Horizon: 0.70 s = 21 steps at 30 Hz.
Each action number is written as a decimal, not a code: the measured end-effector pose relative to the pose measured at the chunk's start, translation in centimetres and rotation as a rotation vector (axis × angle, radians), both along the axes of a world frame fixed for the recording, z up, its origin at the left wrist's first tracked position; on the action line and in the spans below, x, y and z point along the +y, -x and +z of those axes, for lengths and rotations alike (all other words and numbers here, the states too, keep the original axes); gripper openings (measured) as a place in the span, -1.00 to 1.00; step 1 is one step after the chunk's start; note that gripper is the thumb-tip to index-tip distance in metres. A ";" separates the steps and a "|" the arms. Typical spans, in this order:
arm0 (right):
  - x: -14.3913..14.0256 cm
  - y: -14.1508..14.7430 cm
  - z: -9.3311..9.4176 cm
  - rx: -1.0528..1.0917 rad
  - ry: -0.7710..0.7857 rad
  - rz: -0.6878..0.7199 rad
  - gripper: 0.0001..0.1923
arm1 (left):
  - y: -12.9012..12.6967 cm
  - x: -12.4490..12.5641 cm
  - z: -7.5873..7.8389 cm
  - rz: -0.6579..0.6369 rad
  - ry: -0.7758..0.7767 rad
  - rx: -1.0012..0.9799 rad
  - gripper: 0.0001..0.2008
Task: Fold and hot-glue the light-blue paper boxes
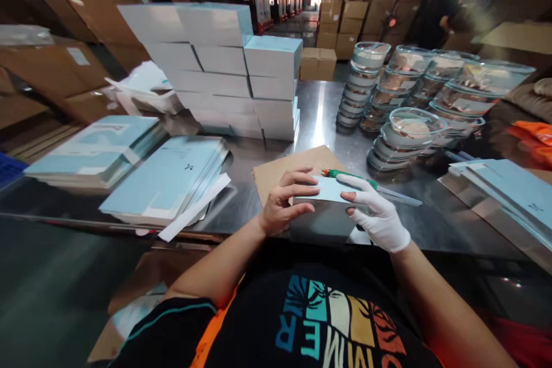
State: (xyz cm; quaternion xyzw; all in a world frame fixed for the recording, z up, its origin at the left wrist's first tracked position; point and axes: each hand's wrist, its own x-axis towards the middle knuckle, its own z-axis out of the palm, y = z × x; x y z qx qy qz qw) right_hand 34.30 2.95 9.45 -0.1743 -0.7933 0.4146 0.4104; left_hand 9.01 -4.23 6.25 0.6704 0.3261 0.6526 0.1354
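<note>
The left grip [287, 202] and gloved right grip [379, 217] touch a blue-topped box [323, 215] at a metal table [318, 112].

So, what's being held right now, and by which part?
A rectangular, pale-sided, light-blue-topped box, held between the bare left hand and white-gloved right hand, fingers at both ends of its top.

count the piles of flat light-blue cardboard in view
3: a far-left pile, a second pile beside it, and a right-hand pile across the table. More may be hidden.
</note>
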 end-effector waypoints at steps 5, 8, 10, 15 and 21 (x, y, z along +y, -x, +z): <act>-0.1 0.1 0.4 0.010 -0.021 0.033 -0.80 | 0.2 -0.4 0.8 -0.089 -0.078 0.040 -0.78; 0.1 0.0 0.0 0.029 -0.070 0.068 -0.80 | 0.2 -0.2 0.8 -0.082 -0.133 0.075 -0.77; 0.2 -0.2 -0.6 0.028 -0.103 0.082 -0.79 | 0.3 -0.1 0.6 -0.091 -0.154 0.097 -0.77; -0.1 -0.2 -3.5 -0.075 0.052 -0.133 -0.10 | 0.3 0.0 -2.1 -0.065 0.021 -0.025 -0.29; -0.3 0.1 -3.7 0.016 0.343 -0.416 -0.25 | -0.9 -0.4 -7.6 -0.082 0.682 -0.547 0.51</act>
